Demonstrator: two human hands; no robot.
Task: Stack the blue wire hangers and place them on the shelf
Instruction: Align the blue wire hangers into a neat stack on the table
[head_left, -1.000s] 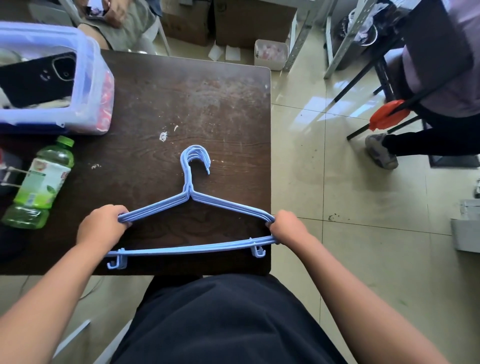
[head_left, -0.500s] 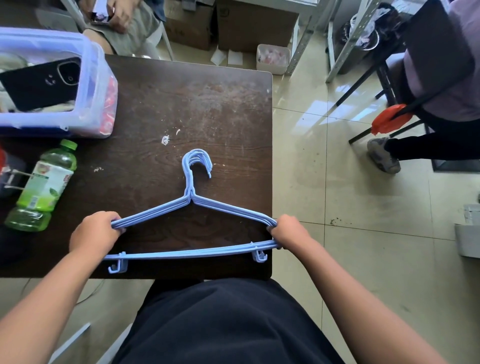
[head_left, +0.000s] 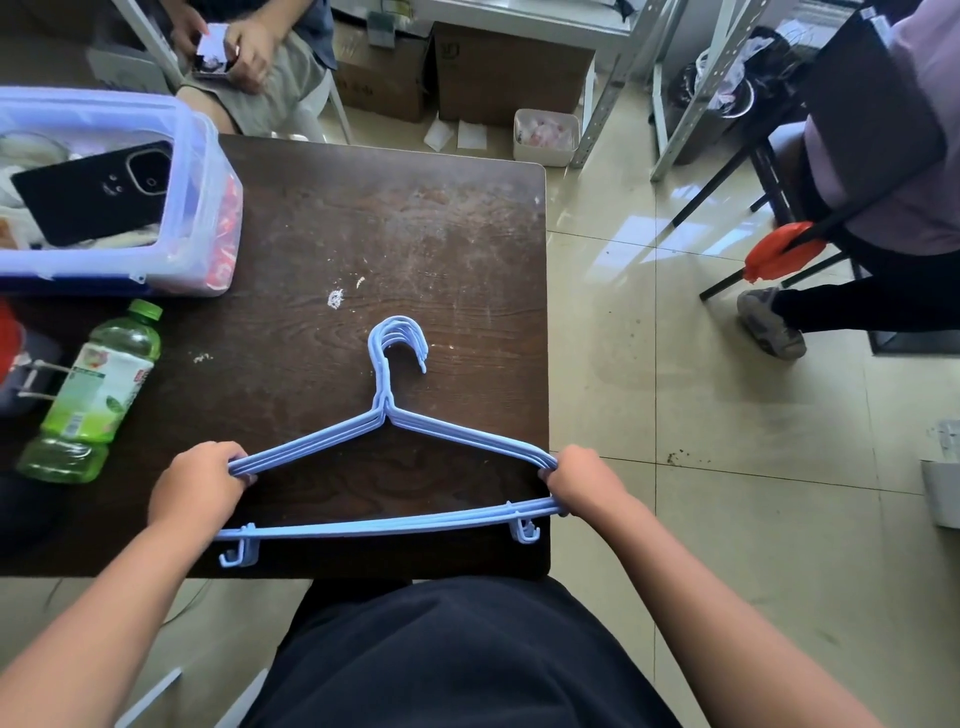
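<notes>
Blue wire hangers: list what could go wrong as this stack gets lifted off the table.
1. The blue wire hangers are held only at the shoulder ends by the left hand and right hand; a loose grip could let the hooks fan apart.
2. The green plastic bottle lies close by the left hand and might get knocked.

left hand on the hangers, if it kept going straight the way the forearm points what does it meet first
Likely nothing close: the left hand, gripping the stacked blue hangers, points up and right over bare dark table. The green bottle and plastic bin lie left of that line, though depth is unclear.
</notes>
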